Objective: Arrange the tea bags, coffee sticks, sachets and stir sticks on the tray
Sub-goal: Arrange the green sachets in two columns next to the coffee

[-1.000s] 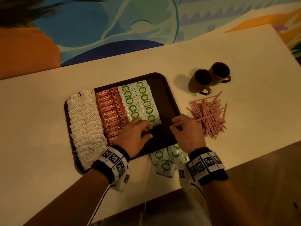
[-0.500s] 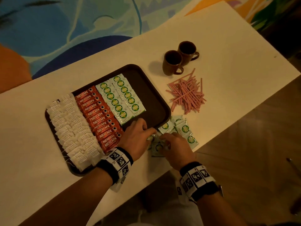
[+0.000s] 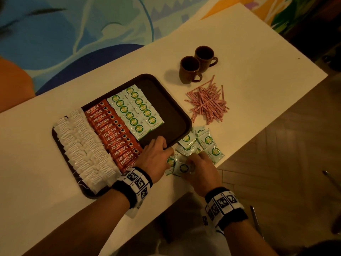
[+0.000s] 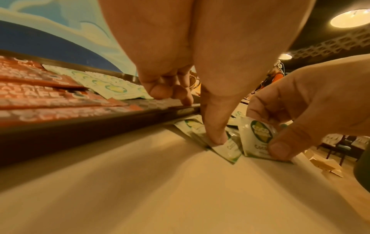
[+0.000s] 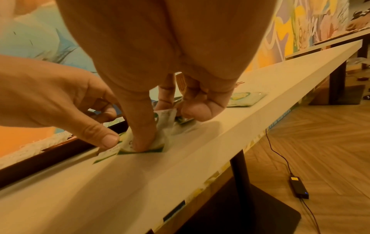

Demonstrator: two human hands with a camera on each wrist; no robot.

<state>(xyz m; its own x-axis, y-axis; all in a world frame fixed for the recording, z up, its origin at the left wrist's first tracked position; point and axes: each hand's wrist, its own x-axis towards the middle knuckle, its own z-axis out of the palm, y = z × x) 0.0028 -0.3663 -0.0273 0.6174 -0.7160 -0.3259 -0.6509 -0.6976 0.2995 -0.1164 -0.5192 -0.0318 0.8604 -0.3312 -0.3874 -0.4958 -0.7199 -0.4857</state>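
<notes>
both hands are down at the near edge of the counter (image 3: 258, 52), working the loose pile of sachets (image 3: 200, 143) just off the tray's (image 3: 173, 108) near right corner. right hand (image 3: 200, 169) has a firm grip: thumb and fingers pinch one pale green sachet (image 4: 257, 137), its round badge reading "coco", more print below too blurred to make out. left hand (image 3: 156, 156) straddles the tray rim, fingers curled onto the rim and tray floor, thumb pressing flat on another sachet (image 4: 226, 147) lying on the counter; it pins, nothing is lifted.

on the tray, three blocks side by side: white tea bags (image 3: 83, 145) on the left, red coffee sticks (image 3: 114, 132) printed "nescafe classic" in the middle, then two columns of green "coco" sachets (image 3: 136, 111), with bare tray floor to their right. pink striped stir sticks (image 3: 208, 104) lie heaped on the counter beyond the loose pile, well apart from the tray. two brown mugs (image 3: 197, 63) stand touching behind them. patterned bands (image 3: 134, 183) wrap both wrists.
</notes>
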